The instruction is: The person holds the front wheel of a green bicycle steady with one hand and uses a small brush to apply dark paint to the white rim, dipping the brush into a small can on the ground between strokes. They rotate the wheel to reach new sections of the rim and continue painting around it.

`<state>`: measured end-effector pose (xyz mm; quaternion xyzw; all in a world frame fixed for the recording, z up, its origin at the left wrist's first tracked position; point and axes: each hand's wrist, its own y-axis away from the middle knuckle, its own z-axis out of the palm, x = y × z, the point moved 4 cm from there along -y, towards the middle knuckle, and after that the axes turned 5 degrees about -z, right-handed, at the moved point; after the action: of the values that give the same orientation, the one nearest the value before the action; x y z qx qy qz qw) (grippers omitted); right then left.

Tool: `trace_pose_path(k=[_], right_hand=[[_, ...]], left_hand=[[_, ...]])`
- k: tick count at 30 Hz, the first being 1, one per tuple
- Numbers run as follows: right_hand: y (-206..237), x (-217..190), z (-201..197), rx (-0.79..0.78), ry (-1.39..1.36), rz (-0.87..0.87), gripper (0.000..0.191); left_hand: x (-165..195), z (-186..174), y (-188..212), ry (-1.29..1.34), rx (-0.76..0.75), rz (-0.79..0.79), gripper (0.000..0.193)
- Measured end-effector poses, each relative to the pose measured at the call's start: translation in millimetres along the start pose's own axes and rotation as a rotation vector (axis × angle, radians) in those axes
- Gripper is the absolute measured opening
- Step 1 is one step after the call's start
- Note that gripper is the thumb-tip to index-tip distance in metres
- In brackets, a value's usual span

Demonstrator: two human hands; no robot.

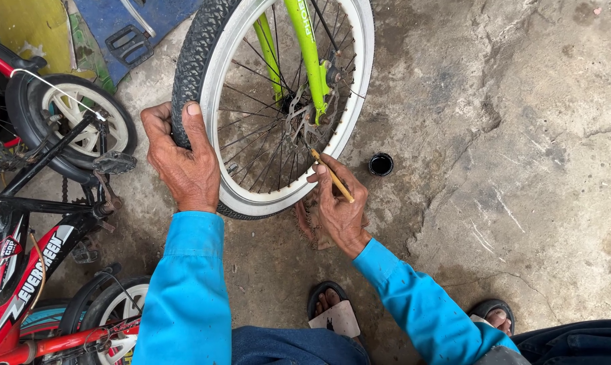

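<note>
left hand grips the tyre, right hand pinches a thin brush.

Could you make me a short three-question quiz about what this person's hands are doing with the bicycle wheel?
1. True or false: the left hand grips the black tyre of the wheel on the green fork.
2. What does the right hand hold? A) a slim yellowish stick-like tool B) a hammer C) a pump
3. Fill in: the tool's tip points at the wheel's ____, where the spokes meet.

Key
1. True; the fingers wrap over the tread.
2. A.
3. Hub. A small dark round pot stands on the concrete floor beside the wheel.
</note>
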<state>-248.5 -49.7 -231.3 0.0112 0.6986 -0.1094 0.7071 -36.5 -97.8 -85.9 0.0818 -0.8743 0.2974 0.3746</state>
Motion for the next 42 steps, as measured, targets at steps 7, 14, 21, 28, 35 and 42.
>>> trace_pose_path(k=[7,14,21,28,35,42], right_hand=[[-7.0,-13.1,12.1,-0.078,0.071,0.024,0.037],[-22.7,-17.6,24.7,-0.180,0.177,0.027,0.032],[-18.0,-22.1,19.9,-0.127,0.108,0.021,0.035],[0.8,-8.2,8.1,-0.067,0.024,-0.017,0.032],[50.2,11.6,4.6,-0.044,0.106,-0.224,0.027],[71.9,22.8,30.9,-0.231,0.195,-0.224,0.048]], left_hand=[[-8.0,-17.8,-3.7,0.000,-0.004,-0.007,0.029],[-20.4,-32.2,3.6,0.013,0.000,0.003,0.029],[-20.5,-36.1,0.9,-0.005,0.000,0.002,0.029],[-18.5,-26.7,0.3,0.019,-0.003,0.012,0.028],[-28.0,-18.6,-5.6,0.013,-0.007,0.020,0.028],[-29.4,-14.8,-0.6,0.034,-0.006,0.002,0.028]])
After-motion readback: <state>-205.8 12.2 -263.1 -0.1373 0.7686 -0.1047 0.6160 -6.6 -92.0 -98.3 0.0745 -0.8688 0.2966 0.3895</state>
